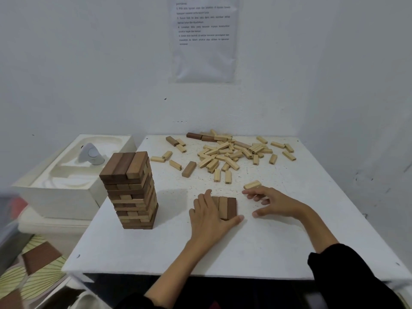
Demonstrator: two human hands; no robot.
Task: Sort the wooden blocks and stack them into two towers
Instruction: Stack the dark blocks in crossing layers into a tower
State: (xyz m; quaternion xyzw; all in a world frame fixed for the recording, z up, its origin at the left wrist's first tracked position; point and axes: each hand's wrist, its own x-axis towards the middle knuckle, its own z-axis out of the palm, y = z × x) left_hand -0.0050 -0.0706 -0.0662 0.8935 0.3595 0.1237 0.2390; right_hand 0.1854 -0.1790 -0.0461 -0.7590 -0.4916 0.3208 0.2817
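Wooden blocks (225, 207) sit three in a row mid-tabletop. The left hand (208, 216) presses them flat, probably to line them up. The right hand (275, 201) hovers loose, empty.

A pale block (166, 155) on the desk (223, 246) is showing the number 50. A wall sheet (204, 39) is carrying numbered print too blurred to read.

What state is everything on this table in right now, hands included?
brown tower: standing upright, many layers.
left hand: fingers straight, resting on the three-block row.
three-block row: lying flat, side by side.
right hand: fingers spread, holding nothing.
pale blocks: scattered loose, unstacked.
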